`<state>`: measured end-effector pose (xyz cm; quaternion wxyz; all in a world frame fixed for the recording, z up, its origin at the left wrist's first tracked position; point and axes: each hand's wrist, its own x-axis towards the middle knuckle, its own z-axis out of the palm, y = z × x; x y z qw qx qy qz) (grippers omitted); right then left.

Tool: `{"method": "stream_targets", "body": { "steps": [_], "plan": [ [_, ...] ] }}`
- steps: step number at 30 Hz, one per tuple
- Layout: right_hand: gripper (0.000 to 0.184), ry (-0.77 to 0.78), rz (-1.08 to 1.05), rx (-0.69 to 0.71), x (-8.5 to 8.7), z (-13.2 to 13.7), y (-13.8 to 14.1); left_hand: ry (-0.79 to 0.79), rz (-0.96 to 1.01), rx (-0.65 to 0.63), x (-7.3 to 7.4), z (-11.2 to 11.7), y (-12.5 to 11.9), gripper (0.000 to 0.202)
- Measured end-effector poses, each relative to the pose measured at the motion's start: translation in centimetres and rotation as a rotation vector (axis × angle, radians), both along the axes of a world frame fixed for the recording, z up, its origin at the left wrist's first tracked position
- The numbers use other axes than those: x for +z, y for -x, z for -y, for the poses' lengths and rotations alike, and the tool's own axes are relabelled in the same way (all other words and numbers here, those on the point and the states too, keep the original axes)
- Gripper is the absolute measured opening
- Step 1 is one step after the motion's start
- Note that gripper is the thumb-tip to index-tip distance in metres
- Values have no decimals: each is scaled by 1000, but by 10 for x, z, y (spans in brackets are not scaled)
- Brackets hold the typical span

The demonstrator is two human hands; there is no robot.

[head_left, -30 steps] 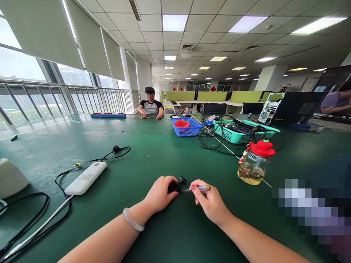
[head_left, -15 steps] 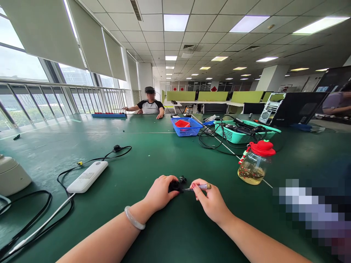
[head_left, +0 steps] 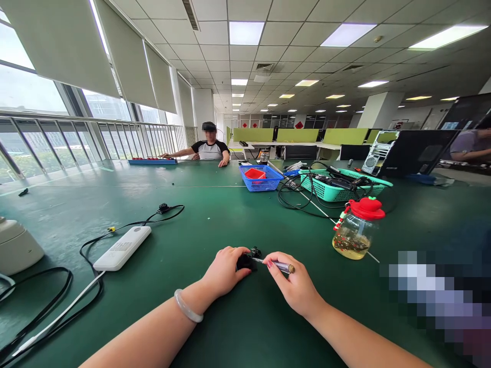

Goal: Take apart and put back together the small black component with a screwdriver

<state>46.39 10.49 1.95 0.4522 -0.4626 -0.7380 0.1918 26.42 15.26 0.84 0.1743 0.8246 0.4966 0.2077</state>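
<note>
"Under the office ceiling (head_left: 210, 51), on the green table (head_left: 233, 332), what's where?"

"The right hand (head_left: 294, 285) pinches a screwdriver (head_left: 283, 266), shaft pointing left at a black part (head_left: 244, 263) that the left hand (head_left: 225, 271) curls round."

"Which hand is nearer?"

"The left, touching it. A smaller black piece (head_left: 255, 251) lies just beyond."

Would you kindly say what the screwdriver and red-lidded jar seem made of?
Screwdriver: shaft apparently metal, from its silvery glint; handle perhaps glossy plastic, from its sheen, though the right hand partly covers it. Jar: smooth, clear glass or plastic, since liquid shows through; its opaque, moulded-looking red lid probably plastic or silicone.
</note>
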Motion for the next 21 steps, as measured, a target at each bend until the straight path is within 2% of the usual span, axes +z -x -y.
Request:
{"method": "stream_targets", "body": {
  "steps": [8,13,18,21],
  "plan": [
    [26,27,-34,21,0,1,0,-65,80,-5,2,2,-1,37],
    [22,-44,-61,30,-1,1,-1,-129,146,1,2,3,-1,36],
    [19,-172,-133,-50,-4,-2,-3,-181,89,135,-2,-3,1,38],
    [23,-118,-119,-93,-9,-8,-4,-164,-33,217,-5,-5,2,43]
  ]
}}
